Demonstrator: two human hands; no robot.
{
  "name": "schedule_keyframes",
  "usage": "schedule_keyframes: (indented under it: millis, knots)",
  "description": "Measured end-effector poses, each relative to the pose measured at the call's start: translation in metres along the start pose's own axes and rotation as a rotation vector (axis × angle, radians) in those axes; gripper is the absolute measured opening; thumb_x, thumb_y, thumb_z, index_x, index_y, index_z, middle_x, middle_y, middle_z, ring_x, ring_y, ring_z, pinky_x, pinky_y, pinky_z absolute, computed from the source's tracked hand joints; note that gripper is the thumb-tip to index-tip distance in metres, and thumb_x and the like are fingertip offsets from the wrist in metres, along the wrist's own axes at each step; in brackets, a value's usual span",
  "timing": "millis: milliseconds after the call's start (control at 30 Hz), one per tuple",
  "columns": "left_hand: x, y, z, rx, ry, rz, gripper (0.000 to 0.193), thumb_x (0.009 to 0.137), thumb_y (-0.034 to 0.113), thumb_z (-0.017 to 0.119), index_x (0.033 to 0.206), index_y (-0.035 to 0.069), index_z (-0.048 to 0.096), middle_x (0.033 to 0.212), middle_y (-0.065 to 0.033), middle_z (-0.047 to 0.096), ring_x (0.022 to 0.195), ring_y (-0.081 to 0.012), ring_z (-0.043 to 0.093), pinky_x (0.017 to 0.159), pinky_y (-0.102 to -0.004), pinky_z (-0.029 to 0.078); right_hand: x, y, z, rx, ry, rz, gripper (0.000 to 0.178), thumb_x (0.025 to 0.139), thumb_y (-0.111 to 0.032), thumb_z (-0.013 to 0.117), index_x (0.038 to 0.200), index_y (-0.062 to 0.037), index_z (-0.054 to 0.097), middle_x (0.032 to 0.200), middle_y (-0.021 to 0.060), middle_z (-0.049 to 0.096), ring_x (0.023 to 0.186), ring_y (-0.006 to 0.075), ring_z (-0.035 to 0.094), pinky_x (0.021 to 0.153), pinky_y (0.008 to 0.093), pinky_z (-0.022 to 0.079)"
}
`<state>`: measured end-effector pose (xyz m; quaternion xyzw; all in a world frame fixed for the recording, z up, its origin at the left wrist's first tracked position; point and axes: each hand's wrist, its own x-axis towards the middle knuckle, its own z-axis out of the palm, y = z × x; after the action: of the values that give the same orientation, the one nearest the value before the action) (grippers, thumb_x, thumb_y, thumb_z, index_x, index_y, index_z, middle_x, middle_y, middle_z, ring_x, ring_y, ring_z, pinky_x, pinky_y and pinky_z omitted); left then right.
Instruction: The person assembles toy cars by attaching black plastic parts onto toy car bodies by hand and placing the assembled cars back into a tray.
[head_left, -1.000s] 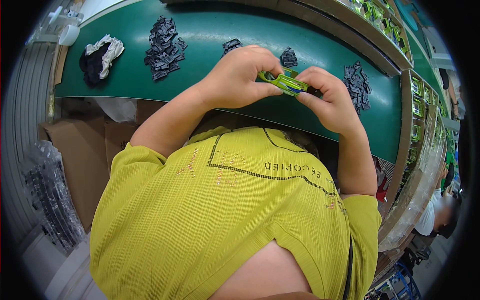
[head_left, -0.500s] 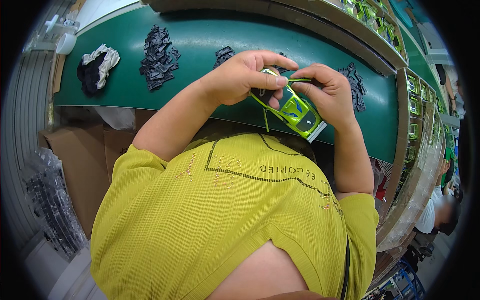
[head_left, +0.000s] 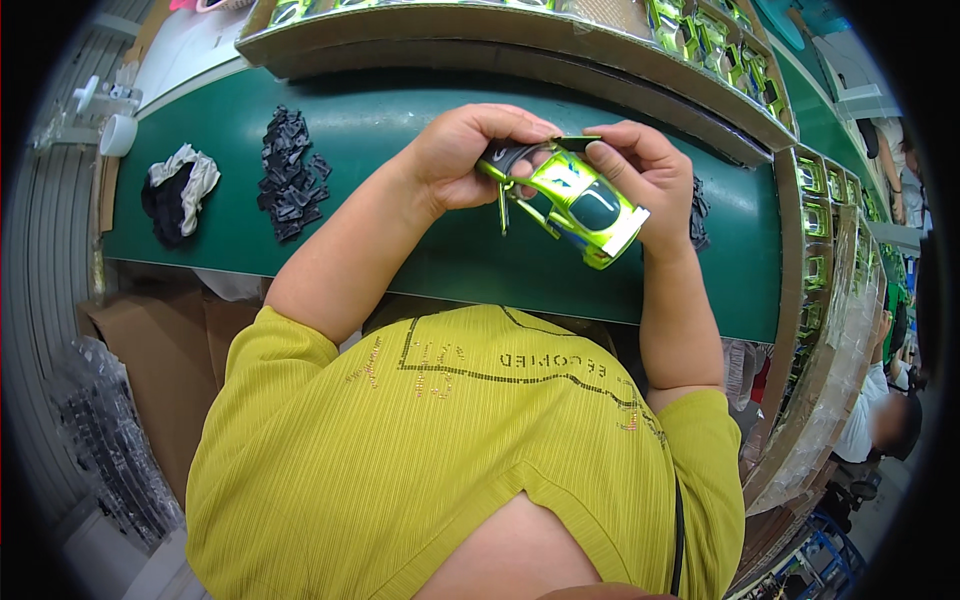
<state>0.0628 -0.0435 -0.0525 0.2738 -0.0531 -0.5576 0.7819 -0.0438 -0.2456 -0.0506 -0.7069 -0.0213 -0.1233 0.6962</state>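
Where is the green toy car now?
In the head view, the toy car is just right of centre, between left hand and right hand, over the green table.

Toy car body [head_left: 570, 190] between left hand [head_left: 460, 165] and right hand [head_left: 652, 178], over counter [head_left: 360, 110]. On counter, left of hands: pile of small parts [head_left: 288, 175], then bundle of cloths [head_left: 180, 195] farther left. Second pile [head_left: 699, 215] just right of right hand. Behind — along counter's far side — long carton [head_left: 400, 40], more bodies [head_left: 715, 45] inside. Side carton [head_left: 788, 225] at counter's right end, also holding bodies. Below counter's left front: cardboard box [head_left: 160, 350]; bagged parts [head_left: 110, 430] left of it.
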Motion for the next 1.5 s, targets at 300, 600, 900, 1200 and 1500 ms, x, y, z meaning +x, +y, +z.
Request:
schedule_keyframes:
  millis: [300,600,900,1200,1500]
  knots:
    - [-0.013,-0.007,0.001,0.159,0.095,0.027,0.023,0.093,0.007,0.057,0.105,-0.009,0.068,0.077,-0.0128,0.069,0.056,-0.0123,0.063,0.058,-0.0228,0.053,-0.007,0.001,0.002,-0.185,-0.056,-0.041,0.013,0.085,-0.001,0.073,0.098,0.002,0.072,0.088,0.0071,0.069,0.08,0.0131,0.066,0.073,0.0242,0.052]
    - [-0.02,-0.002,0.012,0.211,0.187,-0.001,0.018,0.091,0.002,0.06,0.104,-0.007,0.068,0.08,-0.0165,0.071,0.056,-0.0164,0.068,0.056,-0.0241,0.056,-0.006,-0.004,0.004,-0.309,-0.087,-0.175,0.015,0.08,0.001,0.074,0.094,0.0012,0.072,0.084,0.0114,0.069,0.075,0.0207,0.067,0.067,0.0276,0.051]
    - [-0.021,-0.008,0.019,0.213,0.213,-0.024,0.017,0.093,0.004,0.06,0.103,-0.007,0.068,0.079,-0.015,0.07,0.053,-0.0143,0.065,0.055,-0.0238,0.055,-0.005,-0.005,0.0,-0.347,-0.164,-0.312,0.011,0.077,0.005,0.073,0.087,0.0022,0.069,0.08,0.0118,0.068,0.069,0.0207,0.065,0.063,0.028,0.05]
    - [-0.013,-0.021,0.015,0.237,0.311,0.02,0.017,0.094,0.009,0.063,0.102,-0.005,0.067,0.089,-0.0127,0.071,0.067,-0.0141,0.068,0.063,-0.0256,0.057,0.0,-0.005,0.003,-0.374,-0.202,-0.226,0.009,0.076,0.001,0.075,0.083,0.0002,0.069,0.076,0.0095,0.067,0.065,0.0193,0.064,0.06,0.0273,0.049]
    - [-0.008,-0.025,0.012,0.227,0.31,-0.06,0.021,0.096,0.011,0.061,0.107,-0.006,0.064,0.08,-0.0126,0.069,0.059,-0.015,0.065,0.055,-0.0239,0.053,0.004,-0.004,-0.004,-0.471,-0.312,-0.12,0.008,0.082,-0.006,0.074,0.088,-0.0004,0.072,0.081,0.0081,0.07,0.069,0.0164,0.065,0.063,0.027,0.05]
